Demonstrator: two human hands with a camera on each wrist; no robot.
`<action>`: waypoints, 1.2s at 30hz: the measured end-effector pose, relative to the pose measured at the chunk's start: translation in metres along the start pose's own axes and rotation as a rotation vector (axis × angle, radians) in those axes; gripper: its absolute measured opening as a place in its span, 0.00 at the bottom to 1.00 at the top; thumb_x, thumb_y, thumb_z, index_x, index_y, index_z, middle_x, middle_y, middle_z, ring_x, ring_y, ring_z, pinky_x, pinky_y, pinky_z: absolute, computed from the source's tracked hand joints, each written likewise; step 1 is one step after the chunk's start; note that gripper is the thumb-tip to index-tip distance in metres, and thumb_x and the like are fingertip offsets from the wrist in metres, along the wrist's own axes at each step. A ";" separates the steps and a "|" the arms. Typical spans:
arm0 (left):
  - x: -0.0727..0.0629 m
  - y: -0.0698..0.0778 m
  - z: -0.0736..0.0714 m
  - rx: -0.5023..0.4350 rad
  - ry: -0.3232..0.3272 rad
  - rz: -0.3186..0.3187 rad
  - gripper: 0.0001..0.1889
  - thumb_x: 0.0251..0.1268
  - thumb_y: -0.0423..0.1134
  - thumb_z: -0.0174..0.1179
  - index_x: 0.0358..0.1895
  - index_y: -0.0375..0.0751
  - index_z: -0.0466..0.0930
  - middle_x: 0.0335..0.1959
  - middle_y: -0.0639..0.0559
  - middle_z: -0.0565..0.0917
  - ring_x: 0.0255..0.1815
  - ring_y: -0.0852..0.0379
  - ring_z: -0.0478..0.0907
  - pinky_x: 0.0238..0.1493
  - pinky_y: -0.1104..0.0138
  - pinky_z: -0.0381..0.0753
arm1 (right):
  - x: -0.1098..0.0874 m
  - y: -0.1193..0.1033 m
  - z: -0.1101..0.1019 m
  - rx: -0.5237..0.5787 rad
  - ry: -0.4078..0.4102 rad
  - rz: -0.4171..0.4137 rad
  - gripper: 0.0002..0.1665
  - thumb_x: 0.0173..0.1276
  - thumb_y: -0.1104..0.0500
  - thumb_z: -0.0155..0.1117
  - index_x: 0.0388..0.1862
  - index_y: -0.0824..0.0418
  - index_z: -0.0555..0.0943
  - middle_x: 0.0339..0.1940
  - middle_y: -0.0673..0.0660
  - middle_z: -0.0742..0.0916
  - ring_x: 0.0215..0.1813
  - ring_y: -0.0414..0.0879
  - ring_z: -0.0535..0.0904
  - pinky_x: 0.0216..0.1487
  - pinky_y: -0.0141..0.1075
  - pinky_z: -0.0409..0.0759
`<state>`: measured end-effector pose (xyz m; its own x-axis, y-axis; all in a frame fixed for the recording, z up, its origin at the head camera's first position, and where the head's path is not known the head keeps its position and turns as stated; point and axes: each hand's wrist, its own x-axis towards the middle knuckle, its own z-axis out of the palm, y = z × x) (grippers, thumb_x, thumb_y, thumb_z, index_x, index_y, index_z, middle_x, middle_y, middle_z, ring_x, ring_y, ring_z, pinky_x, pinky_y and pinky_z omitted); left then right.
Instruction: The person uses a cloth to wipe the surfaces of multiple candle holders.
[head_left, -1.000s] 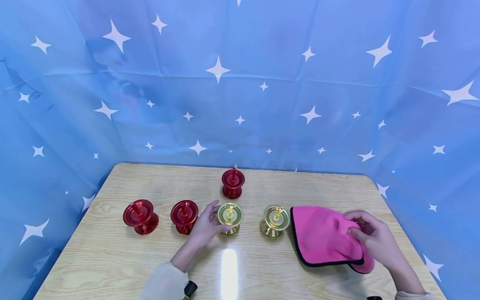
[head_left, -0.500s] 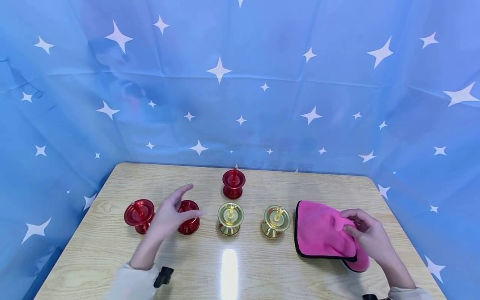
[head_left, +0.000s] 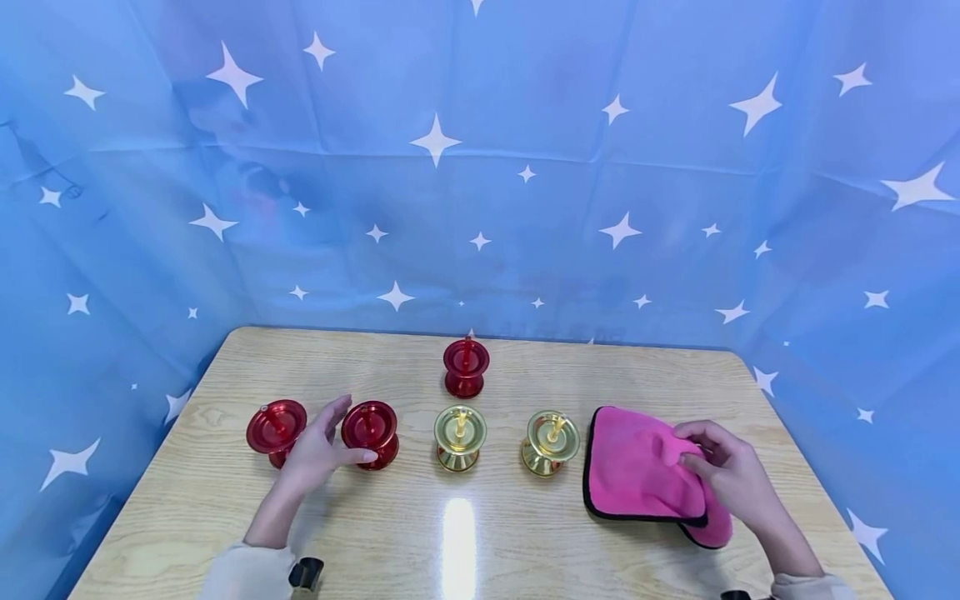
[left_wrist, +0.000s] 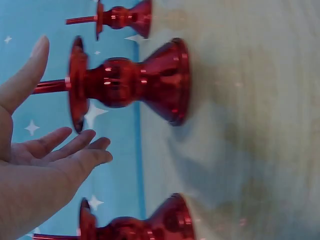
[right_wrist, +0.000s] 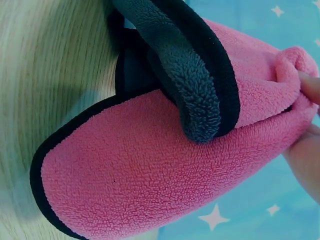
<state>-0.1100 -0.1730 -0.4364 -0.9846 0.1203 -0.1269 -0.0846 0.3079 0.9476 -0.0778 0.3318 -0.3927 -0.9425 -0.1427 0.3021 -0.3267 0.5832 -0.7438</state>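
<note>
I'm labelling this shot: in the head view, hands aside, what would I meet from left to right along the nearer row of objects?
Shiny red pedestal holder with a round dish, second red holder, shiny gold pedestal holder with a round dish, second gold holder, fuzzy pink cloth with black edging.

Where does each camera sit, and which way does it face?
Head: worn on the head, looking forward and down at the table and curtain; the left hand and right hand show.
Left wrist: worn there, looking sideways-on across the left hand at three red stands; that hand shows at the picture's left.
Right wrist: worn there, looking at the cloth; only part of the right hand shows, at the right edge.
Shared: head and left wrist both show the red stands.
</note>
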 end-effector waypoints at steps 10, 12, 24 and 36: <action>0.004 -0.013 0.008 -0.032 0.035 -0.007 0.45 0.46 0.32 0.70 0.66 0.28 0.51 0.63 0.31 0.62 0.65 0.39 0.58 0.63 0.52 0.59 | 0.003 -0.005 -0.001 0.007 0.004 -0.022 0.18 0.51 0.83 0.57 0.41 0.72 0.75 0.40 0.39 0.80 0.40 0.29 0.75 0.32 0.23 0.76; 0.004 -0.013 0.009 -0.030 0.049 -0.009 0.44 0.47 0.32 0.69 0.66 0.28 0.52 0.63 0.30 0.62 0.65 0.39 0.59 0.63 0.52 0.60 | 0.004 -0.006 -0.001 0.004 0.005 -0.022 0.18 0.51 0.83 0.57 0.41 0.72 0.75 0.40 0.39 0.80 0.40 0.29 0.75 0.32 0.23 0.76; 0.004 -0.012 0.013 -0.006 0.089 -0.058 0.44 0.45 0.38 0.71 0.66 0.31 0.56 0.63 0.33 0.64 0.61 0.39 0.64 0.56 0.54 0.70 | 0.009 -0.017 -0.009 -0.043 0.036 -0.031 0.18 0.52 0.81 0.59 0.43 0.70 0.76 0.38 0.38 0.80 0.33 0.36 0.75 0.26 0.24 0.74; -0.016 0.050 0.025 -0.161 0.032 0.041 0.40 0.42 0.32 0.72 0.62 0.32 0.60 0.56 0.38 0.72 0.57 0.46 0.70 0.55 0.64 0.72 | 0.040 -0.076 -0.020 0.178 0.210 -0.265 0.20 0.47 0.90 0.51 0.38 0.78 0.75 0.41 0.52 0.82 0.38 0.37 0.78 0.36 0.20 0.75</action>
<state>-0.0950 -0.1354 -0.3942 -0.9919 0.0986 -0.0802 -0.0651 0.1476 0.9869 -0.0895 0.2975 -0.3123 -0.7946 -0.0924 0.6001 -0.5820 0.3976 -0.7094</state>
